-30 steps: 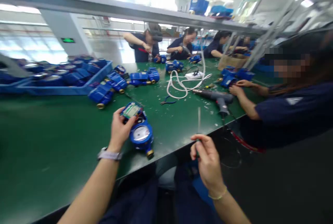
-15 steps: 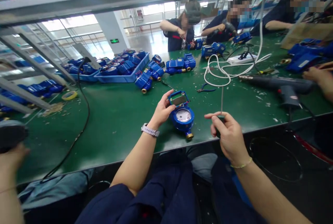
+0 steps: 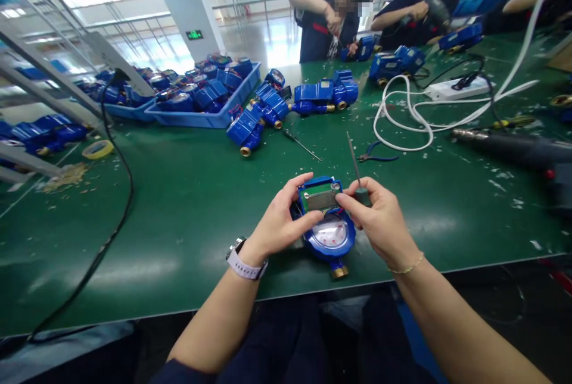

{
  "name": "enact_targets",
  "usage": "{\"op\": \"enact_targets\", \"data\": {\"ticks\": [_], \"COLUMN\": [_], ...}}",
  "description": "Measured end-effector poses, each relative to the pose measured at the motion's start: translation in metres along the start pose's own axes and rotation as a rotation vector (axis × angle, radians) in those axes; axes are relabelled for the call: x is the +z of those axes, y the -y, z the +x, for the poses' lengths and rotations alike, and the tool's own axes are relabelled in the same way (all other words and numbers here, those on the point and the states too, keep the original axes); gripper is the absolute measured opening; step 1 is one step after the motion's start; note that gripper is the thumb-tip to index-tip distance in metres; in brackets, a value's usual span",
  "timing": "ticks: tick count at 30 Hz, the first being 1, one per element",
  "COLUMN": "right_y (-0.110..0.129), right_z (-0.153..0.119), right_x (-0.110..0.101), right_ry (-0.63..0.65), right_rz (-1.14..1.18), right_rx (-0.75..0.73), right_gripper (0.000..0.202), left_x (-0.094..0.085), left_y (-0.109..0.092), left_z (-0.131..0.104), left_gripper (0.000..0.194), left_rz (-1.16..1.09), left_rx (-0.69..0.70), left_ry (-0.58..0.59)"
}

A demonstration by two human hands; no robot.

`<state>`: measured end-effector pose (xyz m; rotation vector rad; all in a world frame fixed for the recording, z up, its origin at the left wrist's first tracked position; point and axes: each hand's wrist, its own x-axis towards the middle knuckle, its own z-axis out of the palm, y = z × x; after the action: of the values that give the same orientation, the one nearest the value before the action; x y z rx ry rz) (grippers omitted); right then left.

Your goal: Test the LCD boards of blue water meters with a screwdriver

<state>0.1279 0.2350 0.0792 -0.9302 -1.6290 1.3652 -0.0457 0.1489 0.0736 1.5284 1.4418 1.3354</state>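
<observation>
A blue water meter (image 3: pixel 331 240) with a round clear dial and a brass end lies on the green bench in front of me. Its upper housing is uncovered and shows a green circuit board (image 3: pixel 308 200) with a grey display. My left hand (image 3: pixel 286 217) grips the housing from the left, thumb along its lower edge. Held in my right hand (image 3: pixel 379 211) is a screwdriver (image 3: pixel 354 158), its dark handle in the curled fingers and its shaft pointing up and away. The right thumb touches the board's right side.
Behind lie several blue meters (image 3: pixel 268 104), a loose screwdriver (image 3: pixel 304 146) and blue-handled cutters (image 3: pixel 379 159). Blue crates (image 3: pixel 192 119) of meters stand at left, near yellow tape (image 3: pixel 97 149) and a black cable (image 3: pixel 127 193). At right are a white cord, a power strip (image 3: pixel 460 89) and a heat gun (image 3: pixel 504 143). Co-workers sit opposite.
My right hand has moved left to the meter, still holding the screwdriver, and its thumb now touches the board. The view has shifted closer; the co-worker's hand at far left is out of sight.
</observation>
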Motion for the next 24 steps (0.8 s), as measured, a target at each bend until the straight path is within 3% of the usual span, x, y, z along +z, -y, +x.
{"op": "enact_targets", "data": {"ticks": [2,5,8,12,19,24], "right_y": [0.0,0.003,0.009,0.019,0.031,0.018], "right_z": [0.002,0.005,0.014,0.028,0.034,0.035], "right_x": [-0.003,-0.008,-0.011,-0.008,0.001,-0.015], "right_ry": [0.009,0.039,0.092,0.189,0.289,0.214], "right_rz": [0.0,-0.02,-0.048,-0.047,-0.045,-0.14], "right_rx": [0.004,-0.021,-0.061,-0.099,-0.147,-0.111], "right_gripper": [0.029,0.025,0.022,0.026,0.025,0.039], "left_x": [-0.007,-0.02,-0.03,-0.039,-0.037,-0.032], "left_y": [-0.004,-0.011,-0.015,-0.019,-0.034,-0.037], "left_z": [0.001,0.006,0.017,0.037,0.054,0.049], "left_gripper": [0.074,0.068,0.058,0.042,0.024,0.015], "left_rz": [0.177,0.35,0.293,0.152,0.265,0.31], "left_rx": [0.027,0.056,0.083,0.032,0.031,-0.032], "left_ry": [-0.001,0.007,-0.003,0.141,0.318,0.201]}}
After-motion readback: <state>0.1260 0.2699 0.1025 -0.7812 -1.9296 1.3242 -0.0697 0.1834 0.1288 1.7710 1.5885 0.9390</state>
